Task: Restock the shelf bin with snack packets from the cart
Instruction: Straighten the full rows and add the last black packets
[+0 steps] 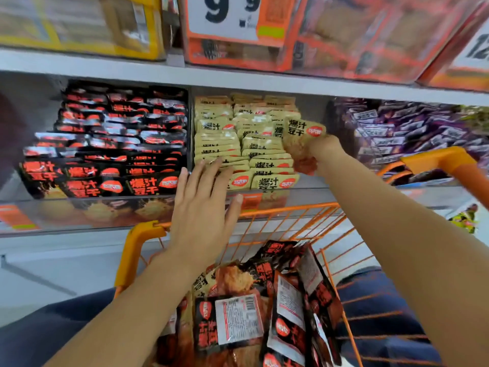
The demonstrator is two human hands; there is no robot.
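Left hand [203, 205]: extended flat, fingers spread and straight, fingertips laid against the beige stack in the middle shelf bin [304, 182]. Right hand [326, 152]: raised at the bin's right side, one beige snack packet [300, 140] pinched, tilted. Three bins are counted: black, beige, purple. One orange cart [148, 234] is held below, packets heaped inside.

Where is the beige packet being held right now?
The right hand grips the beige packet at the right edge of the middle bin's beige stack, above the orange cart.
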